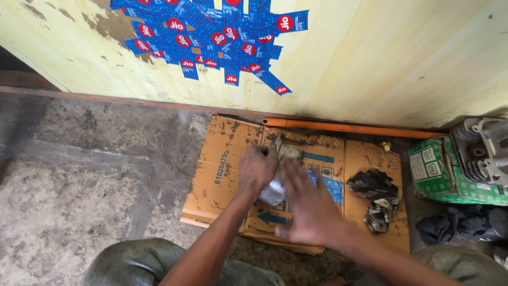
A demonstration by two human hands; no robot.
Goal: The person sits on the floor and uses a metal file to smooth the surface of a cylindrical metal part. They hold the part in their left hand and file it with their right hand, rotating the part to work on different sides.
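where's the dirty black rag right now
In the head view the dirty black rag lies on the right part of the flattened cardboard, just right of the right hand and left of the green box.

A single head-worn camera looks steeply down and forward from above the person's knees. At the centre of its view lies a flattened brown cardboard sheet [222,175] on the rough concrete floor [79,185], seen from close by. Beyond the cardboard, the pale yellow painted wall [381,53] fills the top of the view. Right of the cardboard, a green carton [434,169] is cut by the frame edge.
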